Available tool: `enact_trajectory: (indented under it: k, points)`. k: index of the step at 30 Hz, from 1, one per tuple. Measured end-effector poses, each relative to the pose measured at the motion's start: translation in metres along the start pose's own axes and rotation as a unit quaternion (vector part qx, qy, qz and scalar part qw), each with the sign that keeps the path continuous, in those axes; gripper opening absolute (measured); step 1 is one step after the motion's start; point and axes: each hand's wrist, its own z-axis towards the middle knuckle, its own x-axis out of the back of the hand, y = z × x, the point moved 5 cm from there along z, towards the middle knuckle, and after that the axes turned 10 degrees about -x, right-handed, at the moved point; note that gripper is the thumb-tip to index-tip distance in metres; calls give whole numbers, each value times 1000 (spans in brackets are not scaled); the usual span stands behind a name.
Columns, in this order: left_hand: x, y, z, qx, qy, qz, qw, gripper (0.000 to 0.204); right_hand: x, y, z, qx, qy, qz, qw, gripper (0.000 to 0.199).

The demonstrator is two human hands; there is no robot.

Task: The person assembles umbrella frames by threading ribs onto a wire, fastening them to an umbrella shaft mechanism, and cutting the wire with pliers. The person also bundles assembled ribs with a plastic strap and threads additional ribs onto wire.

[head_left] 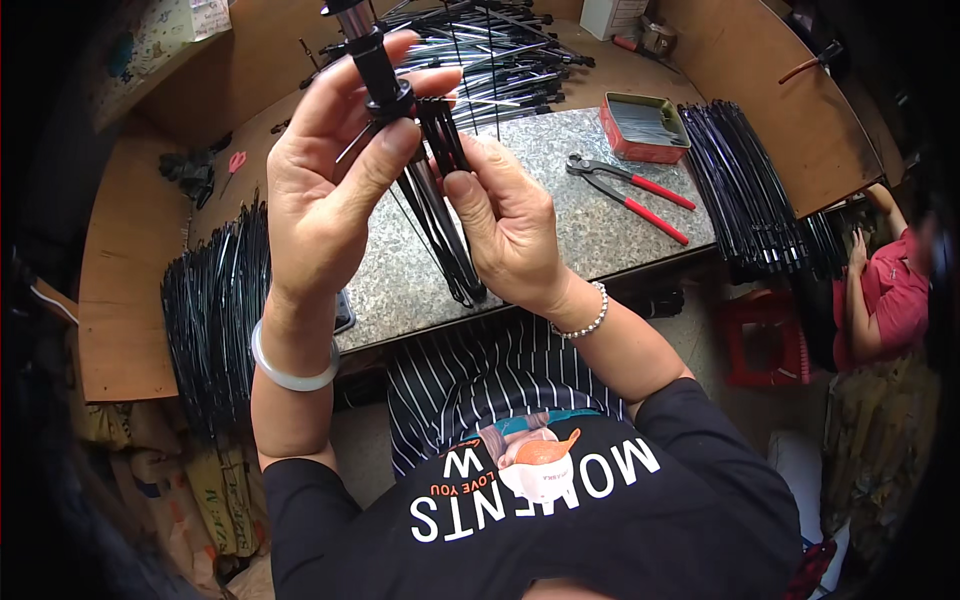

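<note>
— both hands are raised close to the lens; the left hand (335, 165) is clamped round a black hub on a metal shaft (372, 55), thumb and fingers wrapped tight
— and the other one?
— the right hand (505, 225) pinches the top of a bundle of thin black ribs (445, 215) that hangs down from just below the left grip, its lower ends dangling over the grey stone slab (600, 190)
— what could go wrong?
— i judge the ribs could slip out of the pinch and splay, since only the fingertips (462, 185) hold them; a loose wire beside the hub might also snag a finger
— anything near?
— red-handled pliers (630, 190) and a red tin (645, 125) lie well off to the right of the grip, out of the way
</note>
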Motion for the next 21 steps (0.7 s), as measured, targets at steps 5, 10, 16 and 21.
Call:
enact_trajectory:
  k: [5, 10, 16, 21]
  points:
    - [-1, -1, 0, 0, 17, -55, 998, 33, -5, 0, -2, 15, -6, -23, 1000, 33]
    - [6, -4, -3, 19, -23, -75, 997, 33, -7, 9, -6, -20, -4, 78, 997, 31]
    - [9, -5, -4, -3, -13, -66, 998, 39, -10, 8, -7, -36, -21, 76, 996, 23]
    - [12, -8, -9, 8, 17, -59, 998, 42, -10, 9, -6, -38, -27, 60, 997, 25]
